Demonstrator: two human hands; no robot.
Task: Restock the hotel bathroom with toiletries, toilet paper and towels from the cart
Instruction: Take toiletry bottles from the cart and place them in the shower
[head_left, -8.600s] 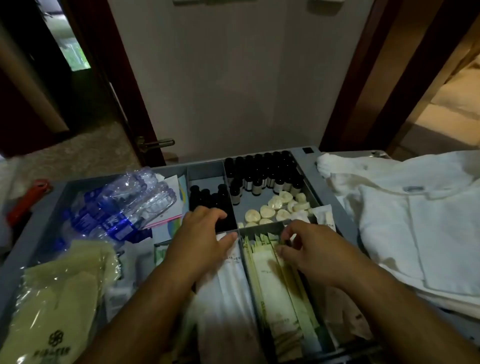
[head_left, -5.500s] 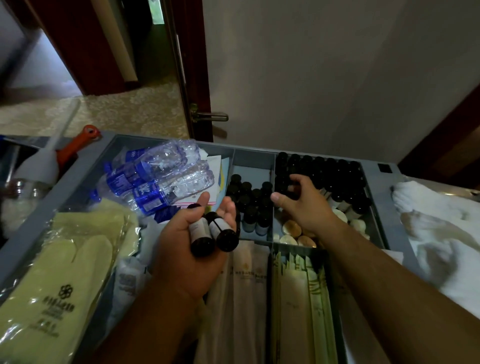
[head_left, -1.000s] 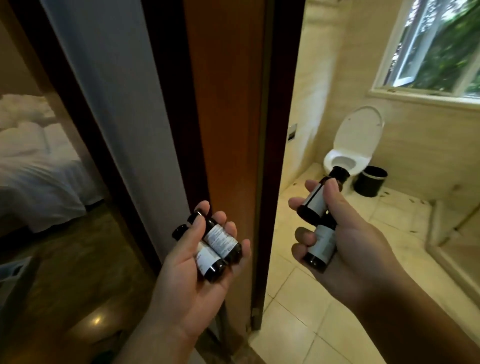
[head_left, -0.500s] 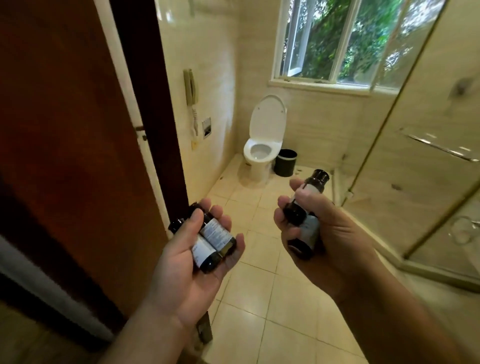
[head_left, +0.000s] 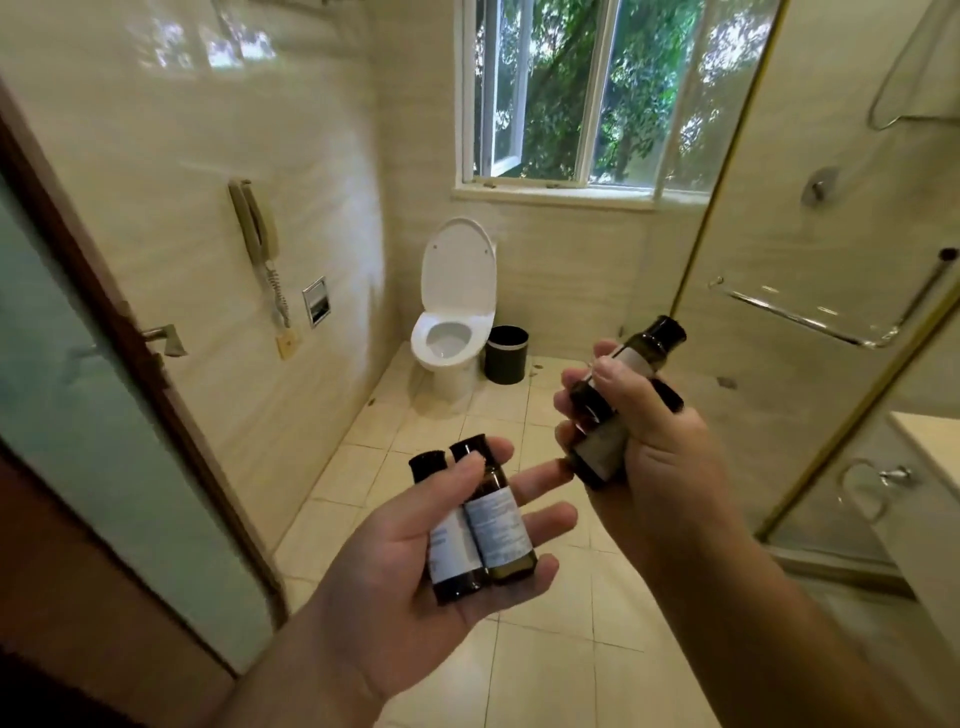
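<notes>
Bottles in both hands, inside the bathroom: left hand (head_left: 415, 561) cradled two bottles (head_left: 480, 525) on its palm, right hand (head_left: 644, 441) gripped two more (head_left: 618, 395). Delivery step; next, probably a counter to stand them on.

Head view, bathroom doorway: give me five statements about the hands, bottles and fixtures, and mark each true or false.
1. The left hand holds two dark bottles on its palm. True.
2. The right hand is empty. False: it grips dark bottles too.
3. The toilet lid is up. True.
4. The black bin stands left of the toilet. False: it stands on its right.
5. A wall phone hangs on the left wall. True.
</notes>
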